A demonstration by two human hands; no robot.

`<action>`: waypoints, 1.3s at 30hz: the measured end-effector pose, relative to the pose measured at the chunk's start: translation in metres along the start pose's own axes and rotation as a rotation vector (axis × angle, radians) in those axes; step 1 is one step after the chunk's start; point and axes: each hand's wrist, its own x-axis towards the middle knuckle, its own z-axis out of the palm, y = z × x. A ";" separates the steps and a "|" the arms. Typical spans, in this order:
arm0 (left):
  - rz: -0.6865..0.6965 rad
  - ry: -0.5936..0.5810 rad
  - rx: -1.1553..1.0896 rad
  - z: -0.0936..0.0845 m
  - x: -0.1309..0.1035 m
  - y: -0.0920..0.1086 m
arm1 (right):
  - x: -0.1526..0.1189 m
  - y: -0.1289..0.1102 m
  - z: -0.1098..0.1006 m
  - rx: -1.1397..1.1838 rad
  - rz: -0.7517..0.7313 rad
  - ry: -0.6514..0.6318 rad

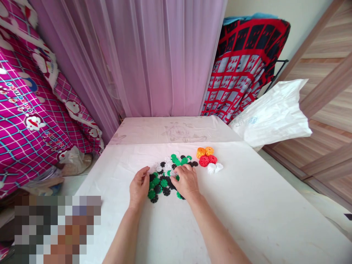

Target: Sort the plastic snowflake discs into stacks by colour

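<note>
A loose pile of green, black and white snowflake discs (164,182) lies on the white-covered table. At the pile's left edge is my left hand (138,187), its fingers curled in toward the thumb. A bit of white shows near those fingertips, too small to make out. My right hand (187,181) reaches over the right side of the pile. Its fingers are bent, and a white snowflake disc (173,172) shows between thumb and index finger. Sorted to the right sit stacked orange discs (201,152), red discs (204,161) and white discs (211,168).
A white plastic bag (275,115) stands at the table's right edge. Purple curtains (165,55) hang behind the table (247,212). Pink patterned fabric (35,95) hangs at left, a red and black blanket (233,73) at back right. A wooden wardrobe (327,95) is on the right.
</note>
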 end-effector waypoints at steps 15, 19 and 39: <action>-0.014 0.000 0.006 0.000 0.000 -0.002 | 0.004 0.032 -0.007 0.109 0.171 0.138; -0.019 -0.010 0.022 0.000 0.000 -0.003 | 0.006 0.065 -0.025 0.128 0.261 0.163; -0.011 -0.007 0.010 -0.001 0.000 -0.001 | 0.003 0.054 -0.031 -0.019 0.180 -0.085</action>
